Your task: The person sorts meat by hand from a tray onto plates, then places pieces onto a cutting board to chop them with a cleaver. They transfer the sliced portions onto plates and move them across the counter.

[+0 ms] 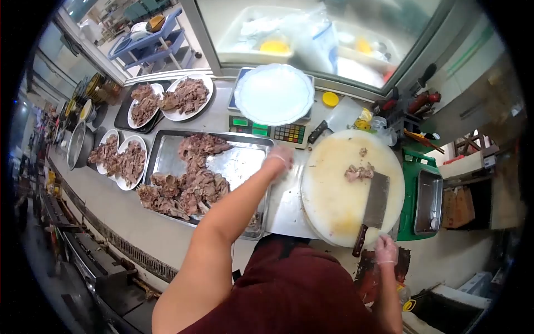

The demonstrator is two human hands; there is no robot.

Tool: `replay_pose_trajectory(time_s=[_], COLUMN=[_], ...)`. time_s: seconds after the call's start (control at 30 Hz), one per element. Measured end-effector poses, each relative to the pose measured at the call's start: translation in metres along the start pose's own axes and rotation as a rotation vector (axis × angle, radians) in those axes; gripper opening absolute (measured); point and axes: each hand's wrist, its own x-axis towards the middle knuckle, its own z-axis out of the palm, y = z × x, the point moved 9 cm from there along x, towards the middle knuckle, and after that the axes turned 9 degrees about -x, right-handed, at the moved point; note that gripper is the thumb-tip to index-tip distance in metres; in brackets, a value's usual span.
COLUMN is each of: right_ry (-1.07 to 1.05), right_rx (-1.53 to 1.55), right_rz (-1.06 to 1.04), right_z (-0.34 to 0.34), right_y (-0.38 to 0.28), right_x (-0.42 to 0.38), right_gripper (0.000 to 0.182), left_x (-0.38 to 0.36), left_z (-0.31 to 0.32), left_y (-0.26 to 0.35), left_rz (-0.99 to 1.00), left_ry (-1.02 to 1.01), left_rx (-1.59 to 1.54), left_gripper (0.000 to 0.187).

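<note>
My left hand point(281, 158), in a clear plastic glove, is over the right edge of a metal tray point(245, 153), just below the scale's keypad. Its fingers are blurred and I see nothing in them. My right hand point(386, 250), also gloved, is beside the near edge of the round white chopping board point(334, 206), fingers loosely apart and holding nothing visible. Close to it, a cleaver point(376, 203) lies on the board, its brown handle over the edge. Small meat pieces point(359, 172) lie near the blade's tip. Cooked meat on bones point(194, 186) is heaped in the metal tray.
A white plate point(273, 94) sits on the digital scale point(267, 129). Several plates of meat point(186, 96) stand at the left and back. A second knife point(319, 132) lies behind the board. A green bin point(414, 214) with a metal pan is at the right, below a window.
</note>
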Motion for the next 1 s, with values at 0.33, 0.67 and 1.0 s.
replay_pose_trajectory(time_s=[0.33,0.67,1.0], right_ry=[-0.034,-0.132,0.118], right_rx=[-0.452,-0.396,-0.14], right_rz=[0.037,0.146,0.088], right_z=[0.025,0.028,-0.014], right_y=[-0.122,-0.109,-0.05], right_x=[0.009,0.012,0.014], right_gripper=[0.076,0.095,0.081], left_x=[-0.057,-0.05,-0.038], left_z=[0.024,0.007,0.017], left_y=[0.064,0.08,0.09], left_rz=[-0.244,-0.209,-0.215], left_ry=[-0.003,-0.047,-0.077], left_rx=[0.247,0.34,0.604], left_gripper=[0.055,0.061,0.063])
